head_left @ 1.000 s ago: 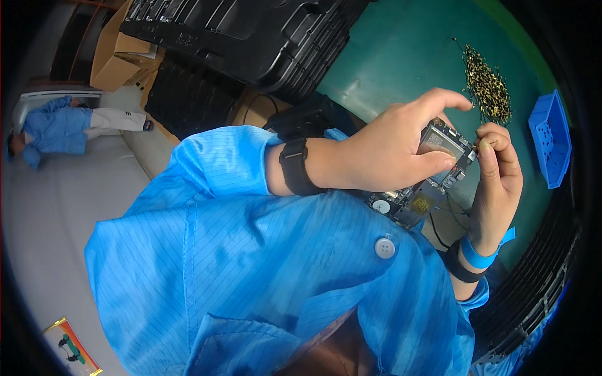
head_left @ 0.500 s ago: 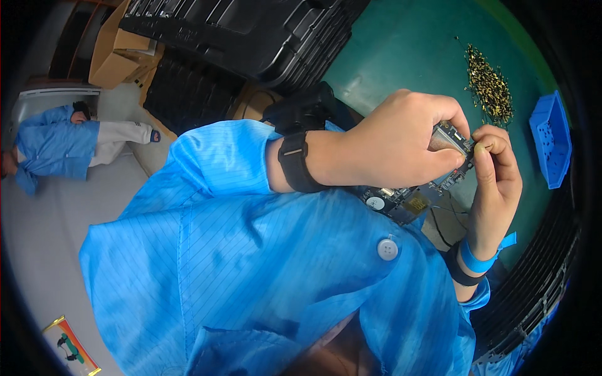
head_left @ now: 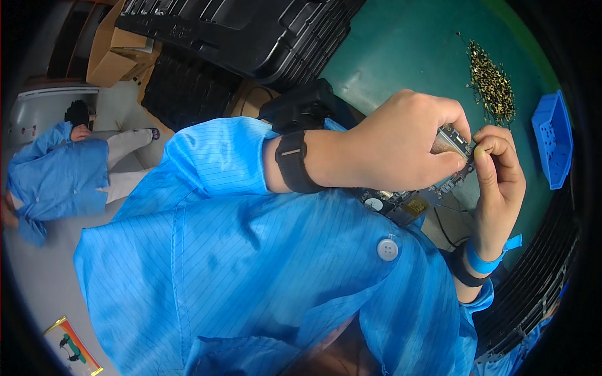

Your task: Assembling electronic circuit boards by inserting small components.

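**Drawn in since a second ago: forefinger of left hand [head_left: 401,141], now bent down onto circuit board [head_left: 451,142]**

Gripping the circuit board between left thumb and forefinger, by the near edge of the green tabletop [head_left: 401,56]. Pinching with right hand [head_left: 500,168] at the board's end, thumb and forefinger tips together; cannot tell what, if anything, between them. Toward the tabletop's right edge, as before: pile of small black-and-gold parts [head_left: 492,84], then blue bin [head_left: 544,119]. Off to the left, nearer than before: co-worker [head_left: 63,178] in blue.

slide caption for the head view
Left hand holding a circuit board, right hand at its edge, small parts heaped on the green table.
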`<action>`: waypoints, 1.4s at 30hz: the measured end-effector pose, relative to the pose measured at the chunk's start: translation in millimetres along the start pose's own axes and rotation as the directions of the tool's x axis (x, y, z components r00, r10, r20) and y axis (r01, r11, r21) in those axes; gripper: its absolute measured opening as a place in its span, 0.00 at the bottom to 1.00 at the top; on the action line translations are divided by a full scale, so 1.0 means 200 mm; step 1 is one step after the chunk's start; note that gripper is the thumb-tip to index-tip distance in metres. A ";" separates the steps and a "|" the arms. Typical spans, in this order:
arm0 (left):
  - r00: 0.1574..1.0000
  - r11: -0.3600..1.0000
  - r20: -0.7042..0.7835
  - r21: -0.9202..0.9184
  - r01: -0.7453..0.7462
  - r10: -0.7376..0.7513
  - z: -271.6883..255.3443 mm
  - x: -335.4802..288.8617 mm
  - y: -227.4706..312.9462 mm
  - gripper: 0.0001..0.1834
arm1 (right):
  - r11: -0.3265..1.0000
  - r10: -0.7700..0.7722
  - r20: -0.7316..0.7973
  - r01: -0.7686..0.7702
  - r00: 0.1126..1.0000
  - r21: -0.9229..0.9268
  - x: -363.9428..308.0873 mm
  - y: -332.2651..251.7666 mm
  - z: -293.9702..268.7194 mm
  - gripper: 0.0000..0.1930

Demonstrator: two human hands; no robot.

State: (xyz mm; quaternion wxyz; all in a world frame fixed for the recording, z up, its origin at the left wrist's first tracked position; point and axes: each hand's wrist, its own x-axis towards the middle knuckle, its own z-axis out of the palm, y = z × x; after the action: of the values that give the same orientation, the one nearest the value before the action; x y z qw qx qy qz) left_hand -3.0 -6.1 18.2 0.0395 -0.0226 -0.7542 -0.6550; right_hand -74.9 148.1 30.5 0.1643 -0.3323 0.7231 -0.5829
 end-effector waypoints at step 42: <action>0.999 0.999 -0.041 0.038 0.015 -0.013 0.06 -0.02 0.00 0.10 | 0.999 -0.019 0.020 0.020 1.000 -0.038 -0.04 0.00 -0.02 0.02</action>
State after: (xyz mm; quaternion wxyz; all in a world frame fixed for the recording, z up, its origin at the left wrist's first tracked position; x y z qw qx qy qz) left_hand 1.2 6.3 16.9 0.0506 -0.0033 -0.7658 -0.6411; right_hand -71.5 156.9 30.5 0.1591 -0.3480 0.7291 -0.5674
